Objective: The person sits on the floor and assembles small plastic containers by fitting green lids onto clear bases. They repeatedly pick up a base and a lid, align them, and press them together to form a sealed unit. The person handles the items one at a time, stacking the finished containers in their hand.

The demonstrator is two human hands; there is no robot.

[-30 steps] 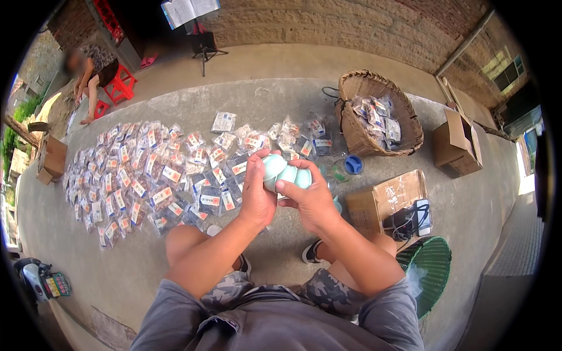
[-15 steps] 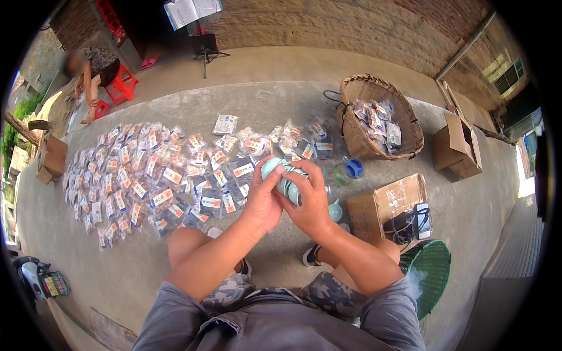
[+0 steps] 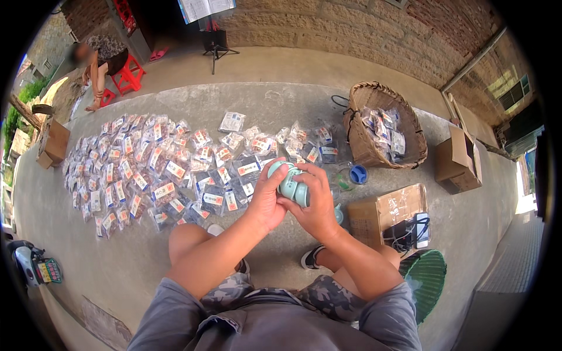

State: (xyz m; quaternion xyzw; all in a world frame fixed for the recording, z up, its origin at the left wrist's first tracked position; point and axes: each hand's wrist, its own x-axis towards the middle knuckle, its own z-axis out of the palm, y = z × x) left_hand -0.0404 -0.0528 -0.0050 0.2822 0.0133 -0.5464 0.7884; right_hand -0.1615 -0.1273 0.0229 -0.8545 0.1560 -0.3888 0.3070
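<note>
The left hand [image 3: 264, 202] and right hand [image 3: 317, 203] curl their fingers around smooth, rounded mint-green pieces [image 3: 292, 186] at clock-centre; a coarse woven basket [image 3: 361, 146] stands toward two, crinkly plastic packets [image 3: 163, 191] toward nine.

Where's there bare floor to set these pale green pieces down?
Bare concrete lies between the shoes; another patch is right of the taped carton, below the open carton in view. Crowded: left and ahead of the left hand, where packets spread.
</note>
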